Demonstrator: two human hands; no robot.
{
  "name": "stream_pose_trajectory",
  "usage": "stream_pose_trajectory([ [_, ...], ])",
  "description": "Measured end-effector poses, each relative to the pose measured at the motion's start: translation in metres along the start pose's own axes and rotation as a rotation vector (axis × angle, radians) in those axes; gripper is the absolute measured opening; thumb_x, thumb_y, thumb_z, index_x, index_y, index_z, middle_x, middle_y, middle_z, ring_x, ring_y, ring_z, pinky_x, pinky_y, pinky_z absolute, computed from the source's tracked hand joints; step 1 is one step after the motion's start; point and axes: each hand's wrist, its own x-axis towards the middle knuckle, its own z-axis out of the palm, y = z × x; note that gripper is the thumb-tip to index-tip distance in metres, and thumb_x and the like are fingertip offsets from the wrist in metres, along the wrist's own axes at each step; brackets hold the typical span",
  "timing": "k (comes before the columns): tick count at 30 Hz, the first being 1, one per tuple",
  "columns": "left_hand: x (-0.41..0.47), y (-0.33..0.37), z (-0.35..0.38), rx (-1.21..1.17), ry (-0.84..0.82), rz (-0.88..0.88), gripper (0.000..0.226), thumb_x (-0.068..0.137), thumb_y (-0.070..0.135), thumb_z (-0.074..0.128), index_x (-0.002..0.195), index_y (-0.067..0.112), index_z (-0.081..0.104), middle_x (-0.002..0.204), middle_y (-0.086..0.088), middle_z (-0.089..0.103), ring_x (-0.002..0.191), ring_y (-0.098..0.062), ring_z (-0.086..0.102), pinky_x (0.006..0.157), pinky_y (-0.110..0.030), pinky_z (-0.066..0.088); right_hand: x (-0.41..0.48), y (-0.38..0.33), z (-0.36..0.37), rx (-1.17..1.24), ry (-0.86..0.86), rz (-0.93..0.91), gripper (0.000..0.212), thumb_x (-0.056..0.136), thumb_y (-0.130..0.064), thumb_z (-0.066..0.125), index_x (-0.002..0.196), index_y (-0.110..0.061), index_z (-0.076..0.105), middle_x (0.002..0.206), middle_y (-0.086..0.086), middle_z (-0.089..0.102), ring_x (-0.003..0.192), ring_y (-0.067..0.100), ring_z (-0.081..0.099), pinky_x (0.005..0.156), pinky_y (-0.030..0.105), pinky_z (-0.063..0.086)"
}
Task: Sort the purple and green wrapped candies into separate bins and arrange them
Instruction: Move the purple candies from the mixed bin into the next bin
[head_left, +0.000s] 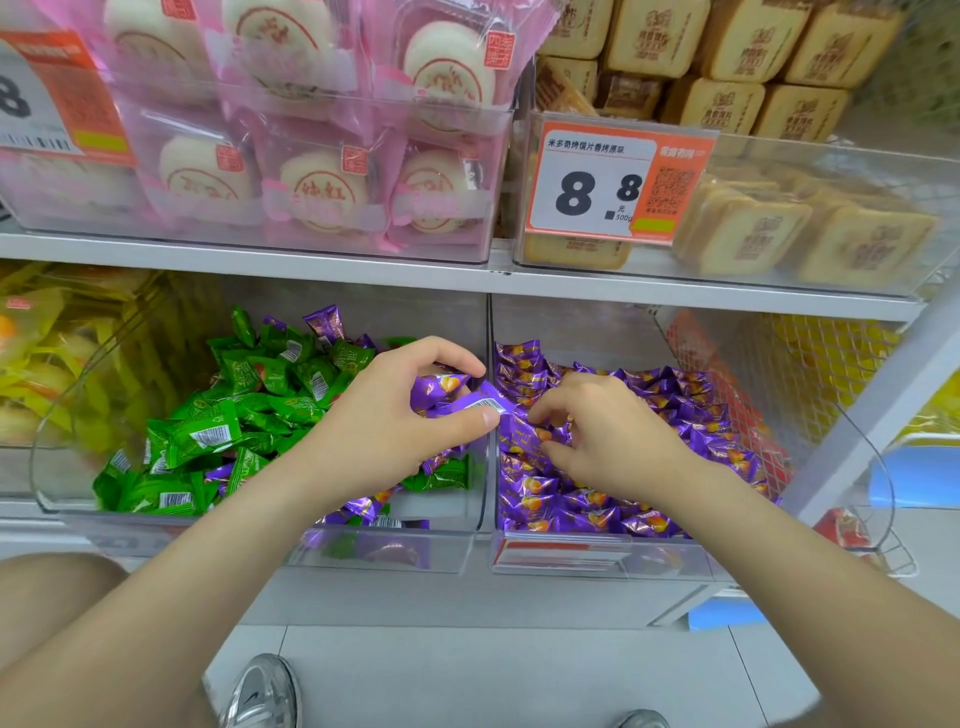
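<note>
We count two clear bins either side of one upright divider (489, 322). In the left bin (452, 540), left of the divider, lies a heap of green candies (208, 431), too many for us to count, with at least six purple strays (363, 506) among them, some at the back and some at the front. The right bin (675, 564), right of the divider, holds only purple candies (675, 410), again beyond counting. Two bare hands work close to the divider. The left hand (400, 415), just left of it, grips a small bunch of purple pieces (439, 389); we make out two between thumb and fingers. The right hand (608, 436), just right of it, rests with curled fingers on the purple heap; we cannot tell whether it pinches one. One price card (613, 187) reading 8.8 stands above the divider.
</note>
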Motion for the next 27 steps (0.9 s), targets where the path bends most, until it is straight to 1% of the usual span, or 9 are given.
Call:
stream_pose_trajectory([
  [5, -0.001, 0.002, -0.001, -0.028, 0.007, 0.009, 0.036, 0.081, 0.042, 0.088, 0.112, 0.039, 0.069, 0.101, 0.014, 0.074, 0.078, -0.002, 0.069, 0.076, -0.016, 0.053, -0.005, -0.008, -0.007, 0.098, 0.085, 0.068, 0.013, 0.089, -0.035, 0.069, 0.101, -0.032, 0.073, 0.085, -0.012, 0.066, 0.076, 0.009, 0.063, 0.072, 0.038, 0.059],
  [7, -0.002, 0.005, -0.001, -0.083, -0.015, 0.029, 0.042, 0.078, 0.034, 0.092, 0.114, 0.035, 0.068, 0.098, 0.009, 0.074, 0.075, -0.006, 0.069, 0.076, -0.024, 0.058, -0.007, -0.020, -0.019, 0.441, 0.151, 0.144, 0.008, 0.097, -0.030, 0.066, 0.095, -0.026, 0.073, 0.076, -0.004, 0.071, 0.064, 0.014, 0.069, 0.067, 0.038, 0.060],
  [10, -0.004, 0.010, 0.000, -0.137, -0.049, 0.110, 0.052, 0.074, 0.022, 0.096, 0.116, 0.031, 0.068, 0.100, 0.002, 0.074, 0.083, -0.017, 0.072, 0.081, -0.030, 0.060, -0.017, -0.041, -0.042, 1.066, 0.032, 0.230, 0.014, 0.102, -0.021, 0.068, 0.113, -0.015, 0.072, 0.084, 0.016, 0.074, 0.065, 0.032, 0.072, 0.064, 0.047, 0.064],
  [13, -0.006, 0.012, 0.002, -0.119, -0.051, 0.192, 0.058, 0.070, 0.025, 0.098, 0.118, 0.033, 0.067, 0.104, 0.003, 0.075, 0.096, -0.017, 0.073, 0.088, -0.028, 0.058, -0.023, -0.049, -0.049, 1.147, -0.052, 0.235, 0.027, 0.097, -0.012, 0.073, 0.122, -0.019, 0.071, 0.091, 0.018, 0.075, 0.069, 0.031, 0.067, 0.071, 0.042, 0.063],
  [15, -0.007, 0.011, 0.002, -0.076, -0.046, 0.230, 0.061, 0.069, 0.027, 0.099, 0.120, 0.033, 0.066, 0.106, 0.005, 0.075, 0.099, -0.017, 0.073, 0.090, -0.032, 0.058, -0.022, -0.048, -0.048, 1.273, -0.046, 0.331, 0.027, 0.095, -0.003, 0.071, 0.119, -0.014, 0.071, 0.088, 0.022, 0.070, 0.069, 0.029, 0.064, 0.066, 0.037, 0.060],
  [19, -0.009, 0.015, 0.002, -0.056, -0.006, 0.266, 0.040, 0.077, 0.016, 0.093, 0.110, 0.028, 0.073, 0.098, 0.009, 0.076, 0.088, -0.011, 0.073, 0.082, -0.026, 0.057, -0.022, -0.046, -0.049, 1.517, -0.086, 0.496, 0.017, 0.098, -0.002, 0.064, 0.112, -0.006, 0.072, 0.081, 0.018, 0.068, 0.064, 0.026, 0.067, 0.059, 0.031, 0.059],
  [21, -0.008, 0.015, 0.003, -0.077, 0.002, 0.233, 0.026, 0.083, 0.015, 0.088, 0.102, 0.028, 0.076, 0.091, 0.007, 0.077, 0.077, -0.009, 0.071, 0.074, -0.025, 0.056, -0.026, -0.046, -0.051, 1.419, -0.075, 0.405, 0.016, 0.102, -0.016, 0.064, 0.108, -0.006, 0.076, 0.090, 0.020, 0.074, 0.073, 0.029, 0.072, 0.067, 0.034, 0.061],
  [23, -0.006, 0.014, 0.005, -0.086, -0.008, 0.197, 0.018, 0.086, 0.017, 0.086, 0.099, 0.026, 0.077, 0.087, 0.005, 0.077, 0.071, -0.013, 0.070, 0.070, -0.028, 0.057, -0.030, -0.043, -0.051, 1.114, 0.007, 0.216, 0.019, 0.098, -0.031, 0.072, 0.104, -0.015, 0.081, 0.097, 0.013, 0.077, 0.082, 0.025, 0.075, 0.073, 0.036, 0.060],
  [27, -0.005, 0.012, 0.007, -0.099, -0.017, 0.149, 0.016, 0.088, 0.025, 0.084, 0.101, 0.029, 0.077, 0.087, 0.006, 0.078, 0.066, -0.007, 0.066, 0.065, -0.026, 0.054, -0.029, -0.031, -0.052, 0.751, 0.097, 0.001, 0.020, 0.087, -0.036, 0.085, 0.106, -0.032, 0.082, 0.090, 0.000, 0.080, 0.083, 0.030, 0.075, 0.076, 0.052, 0.060],
])
